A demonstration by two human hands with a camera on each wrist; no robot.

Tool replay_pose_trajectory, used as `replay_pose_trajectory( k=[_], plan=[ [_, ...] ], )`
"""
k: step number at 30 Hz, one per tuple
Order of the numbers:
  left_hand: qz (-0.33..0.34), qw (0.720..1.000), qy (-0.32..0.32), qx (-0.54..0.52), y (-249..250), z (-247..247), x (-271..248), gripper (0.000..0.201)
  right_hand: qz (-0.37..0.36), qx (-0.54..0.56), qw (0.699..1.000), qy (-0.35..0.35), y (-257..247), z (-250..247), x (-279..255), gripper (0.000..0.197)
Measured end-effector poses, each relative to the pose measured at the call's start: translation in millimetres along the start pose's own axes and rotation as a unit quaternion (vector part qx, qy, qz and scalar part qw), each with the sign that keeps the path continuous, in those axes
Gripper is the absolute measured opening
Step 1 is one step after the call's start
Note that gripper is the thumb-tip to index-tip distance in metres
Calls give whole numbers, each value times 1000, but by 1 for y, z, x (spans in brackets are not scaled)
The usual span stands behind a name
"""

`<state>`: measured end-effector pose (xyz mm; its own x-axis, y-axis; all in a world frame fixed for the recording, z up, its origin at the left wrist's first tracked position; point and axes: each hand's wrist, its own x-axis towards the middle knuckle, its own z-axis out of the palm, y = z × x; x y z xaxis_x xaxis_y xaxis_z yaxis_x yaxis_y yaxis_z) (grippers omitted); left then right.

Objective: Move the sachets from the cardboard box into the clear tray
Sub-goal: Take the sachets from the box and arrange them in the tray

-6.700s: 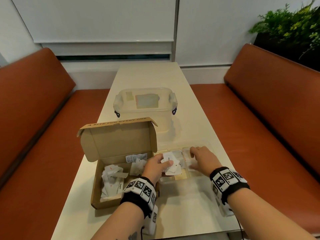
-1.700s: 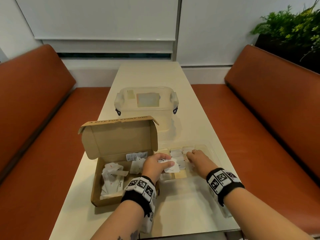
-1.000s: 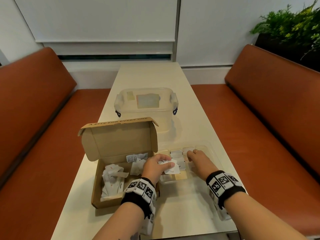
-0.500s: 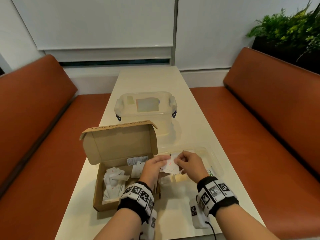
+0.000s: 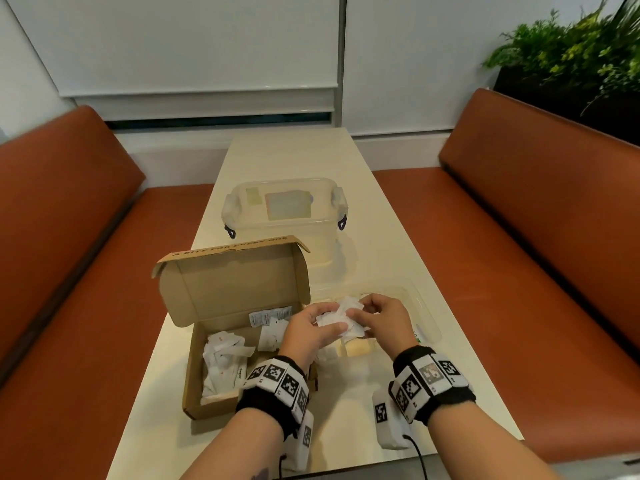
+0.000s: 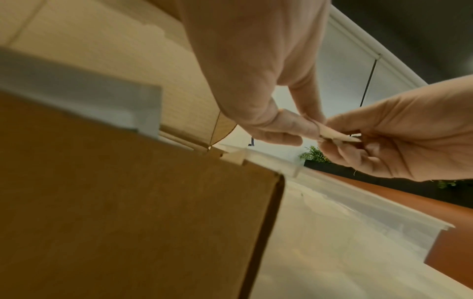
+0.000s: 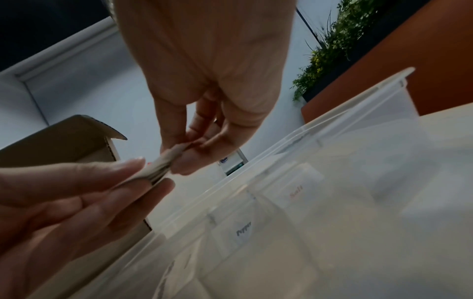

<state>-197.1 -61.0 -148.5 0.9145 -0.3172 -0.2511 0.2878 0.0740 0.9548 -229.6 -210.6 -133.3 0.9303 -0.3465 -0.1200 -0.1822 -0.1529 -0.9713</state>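
The open cardboard box (image 5: pixel 194 393) sits at the near left of the table, with several white sachets (image 5: pixel 225 358) lying inside. The clear tray (image 5: pixel 427 313) stands to its right; the right wrist view shows sachets marked "Pepper" (image 7: pixel 243 230) and "Salt" (image 7: pixel 297 194) standing in it. Above the tray's left part, my left hand (image 5: pixel 311 327) and right hand (image 5: pixel 377 320) both pinch a small bunch of white sachets (image 5: pixel 341 315). The same sachets (image 6: pixel 332 135) are squeezed between thumbs and fingers in the left wrist view, and the bunch (image 7: pixel 158 168) appears edge-on in the right wrist view.
A lidded clear storage container (image 5: pixel 284 216) stands behind the box in the middle of the table (image 5: pixel 381 220). Orange benches (image 5: pixel 519 209) run along both sides. A green plant (image 5: pixel 571 57) is at the far right.
My right hand left the tray and came left to meet my left hand, and both now pinch the bunch of sachets. The view has shifted slightly downward.
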Motion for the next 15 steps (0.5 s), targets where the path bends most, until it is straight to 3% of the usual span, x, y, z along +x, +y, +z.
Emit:
replay_pose_trajectory(
  k=[11, 15],
  plan=[
    [-17, 1000, 22, 12, 3, 1, 1, 26, -3, -12, 999, 30, -1, -8, 9, 8],
    [-17, 999, 40, 16, 0, -1, 2, 26, -41, -127, 990, 48, 1, -24, 16, 3]
  ],
)
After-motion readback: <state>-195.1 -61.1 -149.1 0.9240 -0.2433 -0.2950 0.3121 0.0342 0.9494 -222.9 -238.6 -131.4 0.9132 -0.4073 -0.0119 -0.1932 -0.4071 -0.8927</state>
